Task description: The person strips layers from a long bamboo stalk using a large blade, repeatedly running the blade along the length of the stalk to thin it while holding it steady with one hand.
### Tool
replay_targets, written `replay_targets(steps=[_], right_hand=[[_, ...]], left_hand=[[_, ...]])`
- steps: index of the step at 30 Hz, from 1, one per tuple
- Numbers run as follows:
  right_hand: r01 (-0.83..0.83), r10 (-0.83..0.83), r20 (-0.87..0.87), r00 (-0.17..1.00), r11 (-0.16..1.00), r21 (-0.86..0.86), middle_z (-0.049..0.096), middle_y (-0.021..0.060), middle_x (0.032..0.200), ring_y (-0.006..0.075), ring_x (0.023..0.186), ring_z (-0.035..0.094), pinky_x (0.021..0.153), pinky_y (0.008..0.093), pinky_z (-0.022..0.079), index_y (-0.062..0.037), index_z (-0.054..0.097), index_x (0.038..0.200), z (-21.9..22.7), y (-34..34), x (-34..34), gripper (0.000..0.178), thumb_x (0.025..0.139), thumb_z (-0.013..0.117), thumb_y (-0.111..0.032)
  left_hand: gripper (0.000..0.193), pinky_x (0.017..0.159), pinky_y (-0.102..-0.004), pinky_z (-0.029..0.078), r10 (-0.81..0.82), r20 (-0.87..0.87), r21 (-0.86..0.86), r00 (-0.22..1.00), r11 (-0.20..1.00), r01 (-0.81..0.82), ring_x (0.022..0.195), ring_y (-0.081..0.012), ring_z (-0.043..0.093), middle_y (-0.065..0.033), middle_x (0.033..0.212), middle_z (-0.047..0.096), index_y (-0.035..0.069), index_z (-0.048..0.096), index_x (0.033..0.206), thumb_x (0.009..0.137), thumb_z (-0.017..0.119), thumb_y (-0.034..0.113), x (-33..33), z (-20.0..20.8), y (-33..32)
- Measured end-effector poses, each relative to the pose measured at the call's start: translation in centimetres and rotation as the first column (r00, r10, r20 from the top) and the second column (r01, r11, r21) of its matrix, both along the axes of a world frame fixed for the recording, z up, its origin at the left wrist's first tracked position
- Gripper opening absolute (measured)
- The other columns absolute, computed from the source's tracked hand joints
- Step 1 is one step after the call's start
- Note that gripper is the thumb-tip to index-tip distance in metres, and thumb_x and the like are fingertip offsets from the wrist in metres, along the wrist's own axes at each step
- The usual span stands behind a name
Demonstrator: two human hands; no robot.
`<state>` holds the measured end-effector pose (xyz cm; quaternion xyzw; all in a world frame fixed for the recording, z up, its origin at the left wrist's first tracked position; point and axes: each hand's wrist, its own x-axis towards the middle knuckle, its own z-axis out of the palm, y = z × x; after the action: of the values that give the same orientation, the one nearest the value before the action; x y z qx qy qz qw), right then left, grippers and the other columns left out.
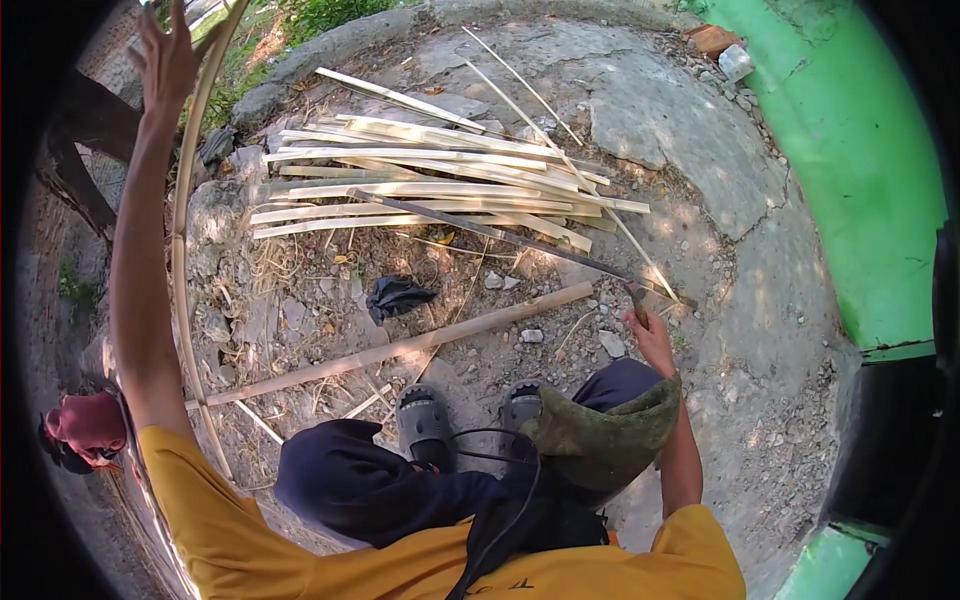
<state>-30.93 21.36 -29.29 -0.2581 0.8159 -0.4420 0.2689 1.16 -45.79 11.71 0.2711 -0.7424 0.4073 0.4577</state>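
Note:
My left arm reaches far up the left side. There my left hand (168, 62) is open, its fingers spread, next to a long curved bamboo strip (181, 215); whether the thumb touches it I cannot tell. The strip runs down past my arm to the ground by my left knee. Right of my feet, my right hand (652, 338) is closed round a brown tool handle (638, 302). The handle meets a long dark strip (500, 235) lying slantwise toward the pile. The tool's blade cannot be made out. A heap of pale split bamboo strips (430, 188) lies ahead.
A bamboo pole (440, 340) lies slantwise before my sandals (424, 425), near a black plastic scrap (398, 297). Green cloth (600, 440) covers my right thigh. A green wall (850, 170) bounds the right. Someone in maroon (88, 425) is at the far left. Stones litter the ground.

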Motion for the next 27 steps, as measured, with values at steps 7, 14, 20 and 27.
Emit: replay_targets(steps=[7, 14, 20, 27], right_hand=[[0.192, -0.203, 0.069, 0.977, 0.972, 0.137, 0.061, -0.0027, 0.079, 0.0101, 0.073, 0.052, 0.067, 0.0312, 0.042, -0.0002, 0.069, 0.096, 0.3, 3.2, 2.2, 0.029, 0.101, 0.062, -0.028], [0.24, -0.182, -0.207, 0.961, 0.924, 0.297, 0.059, 0.0081, 0.073, 0.0202, 0.067, 0.053, 0.064, 0.0384, 0.042, 0.0021, 0.066, 0.097, -3.5, 6.7, 3.6, 0.032, 0.097, 0.066, -0.03], [0.156, -0.036, -0.267, 0.963, 0.882, 0.444, 0.065, 0.0183, 0.08, 0.0355, 0.069, 0.059, 0.066, 0.0447, 0.044, -0.004, 0.066, 0.102, -5.0, 5.7, 6.4, 0.028, 0.092, 0.07, -0.03], [0.075, 0.023, -0.206, 0.978, 0.889, 0.451, 0.068, 0.0211, 0.085, 0.0433, 0.082, 0.066, 0.071, 0.0498, 0.049, -0.0095, 0.065, 0.113, -7.0, 4.9, 8.8, 0.031, 0.091, 0.071, -0.03]], left_hand=[[0.054, 0.098, -0.0455, 0.053, -0.882, 0.282, 0.772, 0.378, -0.025, -0.635, 0.113, -0.0313, 0.067, -0.016, 0.12, 0.071, 0.013, 0.052, 0.144, 0.096, 0.067, 0.031, -1.2, -26.9, 21.0], [0.035, 0.089, -0.0408, 0.057, -0.81, 0.04, 0.767, 0.586, -0.351, -0.538, 0.095, -0.0288, 0.073, -0.0138, 0.107, 0.075, 0.008, 0.063, 0.13, 0.096, 0.055, 0.011, 5.7, -33.1, 22.8], [0.032, 0.082, -0.0347, 0.058, -0.794, -0.219, 0.814, 0.568, -0.469, -0.343, 0.09, -0.023, 0.074, -0.0119, 0.102, 0.075, 0.005, 0.066, 0.123, 0.092, 0.058, 0.001, 10.1, -33.7, 21.1], [0.022, 0.069, -0.0356, 0.058, -0.656, -0.14, 0.645, 0.741, -0.629, -0.435, 0.077, -0.0207, 0.071, -0.0119, 0.086, 0.073, 0.001, 0.07, 0.106, 0.089, 0.073, 0.015, 6.6, -35.1, 24.8]])
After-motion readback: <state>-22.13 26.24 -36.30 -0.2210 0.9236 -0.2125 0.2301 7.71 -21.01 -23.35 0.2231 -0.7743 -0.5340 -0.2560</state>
